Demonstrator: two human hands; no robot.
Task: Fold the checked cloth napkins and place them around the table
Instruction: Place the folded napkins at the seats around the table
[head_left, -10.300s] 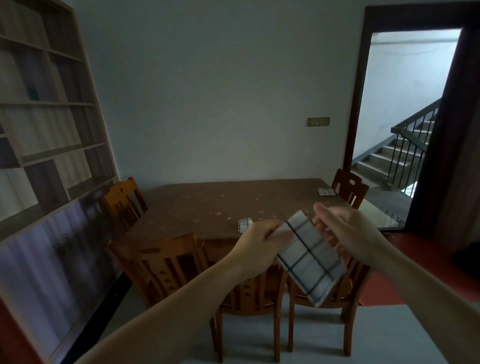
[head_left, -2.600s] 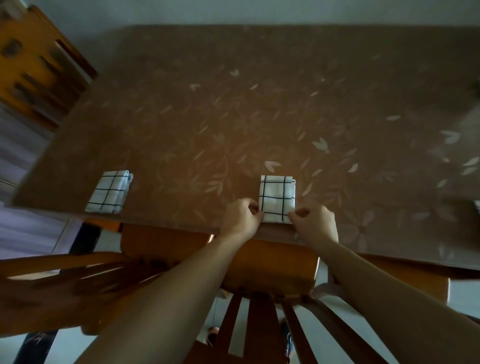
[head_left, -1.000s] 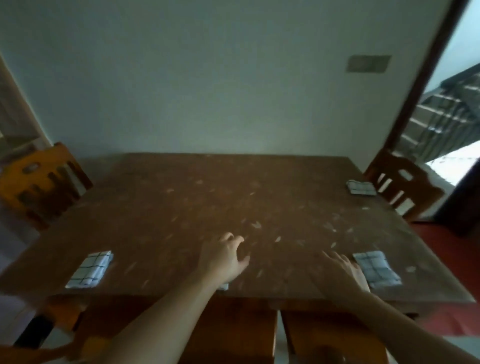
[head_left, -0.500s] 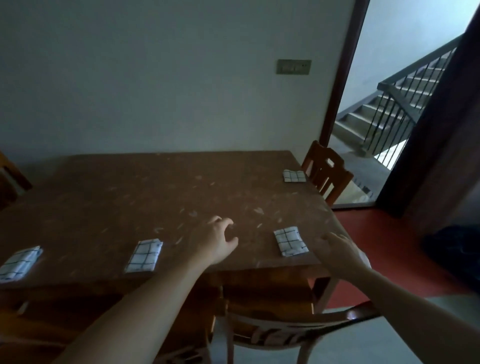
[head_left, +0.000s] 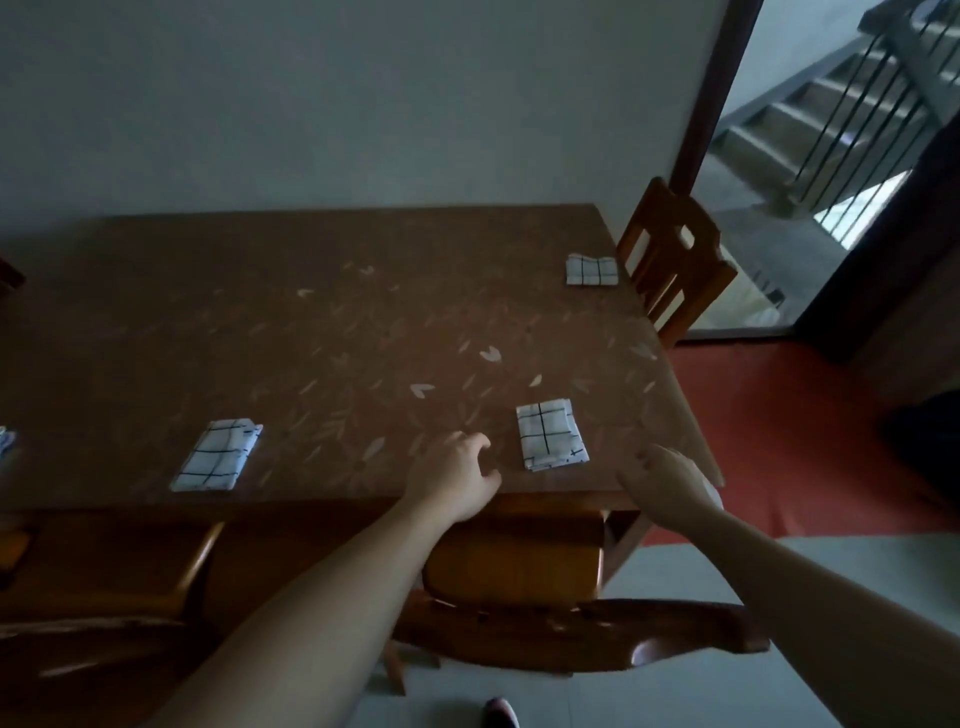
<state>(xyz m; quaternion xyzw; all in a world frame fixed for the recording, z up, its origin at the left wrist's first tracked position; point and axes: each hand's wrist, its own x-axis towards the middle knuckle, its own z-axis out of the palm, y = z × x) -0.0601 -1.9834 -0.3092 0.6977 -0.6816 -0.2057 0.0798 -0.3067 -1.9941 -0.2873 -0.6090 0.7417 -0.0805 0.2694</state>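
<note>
Three folded white napkins with dark checks lie flat on the brown leaf-patterned table (head_left: 337, 322). One napkin (head_left: 551, 434) lies near the front right corner, a second napkin (head_left: 215, 455) near the front edge further left, and a third napkin (head_left: 591, 270) at the right edge by the far chair. A sliver of another napkin (head_left: 4, 441) shows at the left border. My left hand (head_left: 457, 475) hovers over the front edge just left of the near napkin, fingers loosely spread and empty. My right hand (head_left: 667, 480) hovers at the table's front right corner, also empty.
A wooden chair (head_left: 524, 597) is tucked under the front edge below my hands, another wooden chair (head_left: 672, 260) stands at the right side. An open doorway (head_left: 831, 171) at the right shows stairs. The floor is red by the door.
Both hands have let go of the napkin placed at the front edge. The view has swung right, and my hands now hover on either side of the front right napkin.
</note>
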